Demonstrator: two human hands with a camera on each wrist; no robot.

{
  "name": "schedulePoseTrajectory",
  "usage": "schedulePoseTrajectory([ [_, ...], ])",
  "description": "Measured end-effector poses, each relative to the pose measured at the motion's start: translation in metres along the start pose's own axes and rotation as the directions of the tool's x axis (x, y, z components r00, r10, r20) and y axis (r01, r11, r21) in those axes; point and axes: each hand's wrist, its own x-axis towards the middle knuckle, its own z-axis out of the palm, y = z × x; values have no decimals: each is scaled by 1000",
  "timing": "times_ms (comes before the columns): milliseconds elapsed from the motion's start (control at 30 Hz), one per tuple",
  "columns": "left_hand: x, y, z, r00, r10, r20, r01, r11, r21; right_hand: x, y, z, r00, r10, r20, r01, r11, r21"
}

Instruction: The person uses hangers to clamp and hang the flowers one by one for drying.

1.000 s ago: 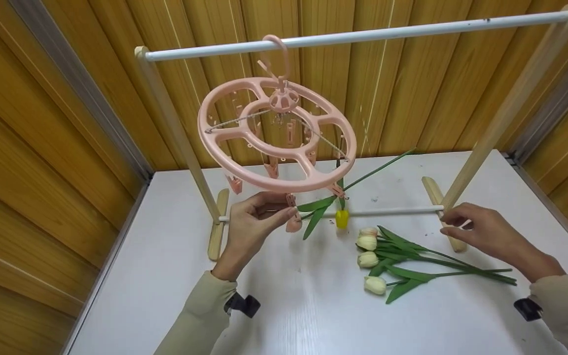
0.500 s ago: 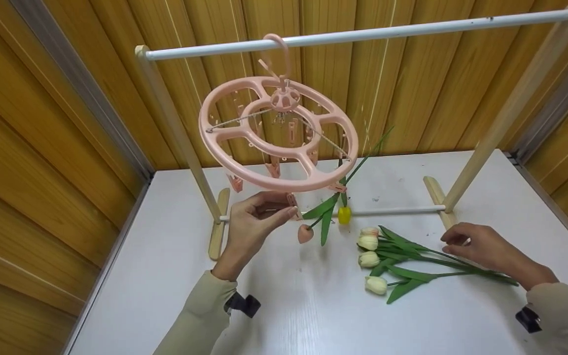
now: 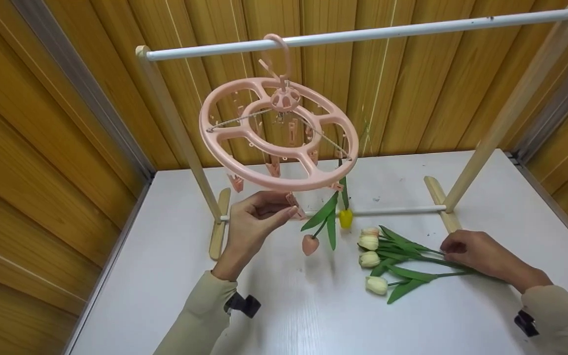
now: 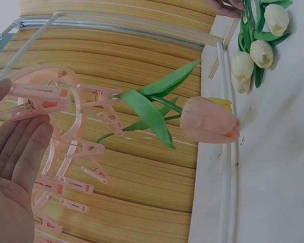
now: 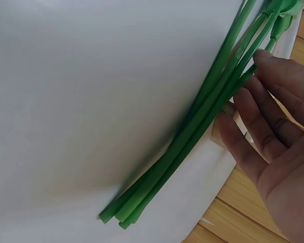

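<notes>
My left hand (image 3: pixel 259 217) pinches a pink clothespin (image 4: pixel 40 98) under the front rim of a round pink clip hanger (image 3: pixel 279 185). To its right, a pink tulip (image 3: pixel 310 244) hangs head-down beneath the rim, beside a yellow tulip (image 3: pixel 345 219). In the left wrist view the pink tulip's leaves meet another clothespin (image 4: pixel 105 93). Several cream tulips (image 3: pixel 369 259) lie on the table at the right. My right hand (image 3: pixel 476 254) is at their green stems (image 5: pixel 207 109), thumb and fingertips closed about one upper stem; the exact contact is partly hidden.
The hanger hooks over the white bar (image 3: pixel 387 33) of a wooden-legged rack standing on the white table (image 3: pixel 294 315). A lower white rod (image 3: pixel 397 211) crosses behind the flowers. Wood-panelled walls (image 3: pixel 412 98) enclose the back and sides. More clothespins (image 3: pixel 236 183) dangle under the hanger.
The pink tulip has swung away from my left hand and settled hanging lower, its stem turning upright. My right hand has moved down onto the cream tulips' stems. My left hand keeps its place.
</notes>
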Motion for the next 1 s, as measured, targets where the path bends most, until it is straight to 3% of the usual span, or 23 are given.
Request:
schedulePoseTrajectory([
  [300, -1, -1, -1, 1000, 4, 2, -4, 1000, -4, -1, -1, -3, 1000, -5, -3, 5, 1000, -12],
  [500, -2, -1, -1, 1000, -1, -8, 1, 1000, -12, -1, -9, -16, 996, -16, -90, 16, 1000, -4],
  [667, -2, 0, -2, 1000, -1, -11, 1, 1000, -11, -1, -15, -28, 965, -139, -222, 135, 990, -36],
  [800, -2, 0, -2, 1000, 7, -10, -7, 1000, 3, -1, -20, -35, 945, -176, -274, 155, 983, -98],
  [1000, -2, 1, -2, 1000, 16, -20, -16, 1000, 6, -3, -28, -46, 931, -193, -308, 166, 980, -113],
])
